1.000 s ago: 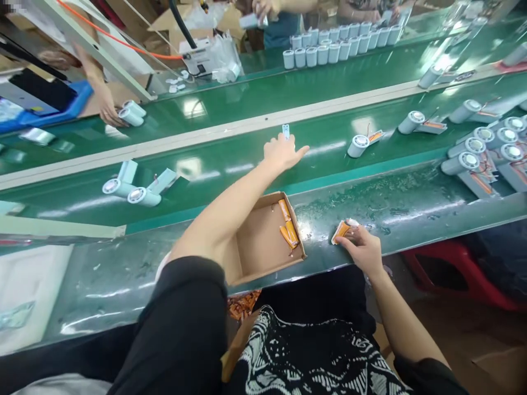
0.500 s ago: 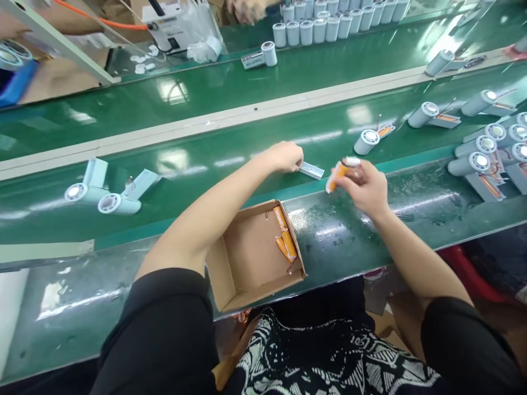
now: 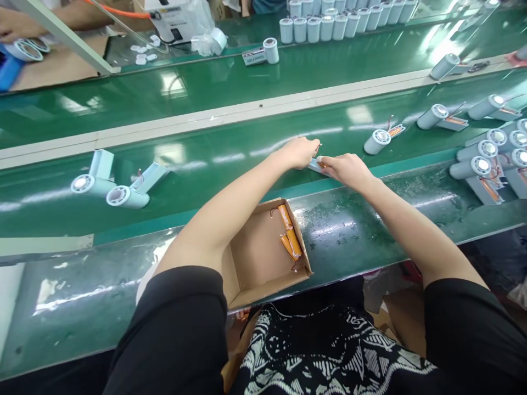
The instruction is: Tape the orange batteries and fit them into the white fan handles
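Observation:
My left hand (image 3: 302, 152) is closed around a pale blue handheld fan housing, mostly hidden, whose open handle (image 3: 316, 166) points right over the belt. At that handle, the fingers of my right hand (image 3: 348, 170) are pinched on an orange battery pack (image 3: 323, 164), which touches or sits partly in the handle; my fingers cover most of it. Below my hands stands an open cardboard box (image 3: 255, 260). Several orange battery packs (image 3: 291, 233) with thin wires lie along its right side.
Two fans with open handles (image 3: 127, 196) lie on the belt at left. More fans holding orange packs (image 3: 480, 167) are grouped at right, one fan (image 3: 377, 141) nearer my hands. Grey rail (image 3: 230, 112) crosses behind. Rows of upright cylinders (image 3: 313, 30) and another person's hand (image 3: 18, 22) are at the back.
My right hand has moved left and up, bringing the battery pack from above the bench to the handle. My left hand still grips the fan housing. The view has shifted slightly.

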Demonstrator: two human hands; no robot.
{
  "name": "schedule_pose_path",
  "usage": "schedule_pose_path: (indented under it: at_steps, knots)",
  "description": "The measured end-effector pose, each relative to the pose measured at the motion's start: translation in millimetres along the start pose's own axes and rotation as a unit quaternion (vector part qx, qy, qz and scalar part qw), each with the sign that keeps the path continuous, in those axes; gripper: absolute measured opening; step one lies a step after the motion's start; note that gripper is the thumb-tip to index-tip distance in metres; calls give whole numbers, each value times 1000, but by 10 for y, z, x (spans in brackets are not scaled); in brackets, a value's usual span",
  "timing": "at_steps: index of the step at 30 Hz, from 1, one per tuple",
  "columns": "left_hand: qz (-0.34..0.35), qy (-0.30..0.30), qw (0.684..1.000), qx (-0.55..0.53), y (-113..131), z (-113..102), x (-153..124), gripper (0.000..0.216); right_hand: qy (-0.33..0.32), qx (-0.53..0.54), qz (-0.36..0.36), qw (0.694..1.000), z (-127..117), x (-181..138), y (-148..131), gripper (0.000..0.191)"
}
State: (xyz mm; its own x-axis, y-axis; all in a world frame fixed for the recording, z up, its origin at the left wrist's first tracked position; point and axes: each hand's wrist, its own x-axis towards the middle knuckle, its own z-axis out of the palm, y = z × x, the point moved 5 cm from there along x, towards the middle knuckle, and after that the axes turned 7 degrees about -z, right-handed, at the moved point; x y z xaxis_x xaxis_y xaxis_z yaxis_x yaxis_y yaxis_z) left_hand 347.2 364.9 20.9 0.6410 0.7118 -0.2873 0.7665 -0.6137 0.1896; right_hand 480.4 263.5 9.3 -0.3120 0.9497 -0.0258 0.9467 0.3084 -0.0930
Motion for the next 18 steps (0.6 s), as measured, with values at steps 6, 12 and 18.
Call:
schedule_pose_path:
  at_steps: [6,12,18]
  knots:
    - [-50,46,997,-38,102,36,-63,46,-121,-65,11,990,-76,359,-196,46]
    - [-89,73,989,-91,65,-173,-455,55,-13,-23,1,1000,-516,269,-271,35]
    - [-52,227,964,-128,-937,63,-2741,39,217,176,65,958,-337,-1547,-395,46]
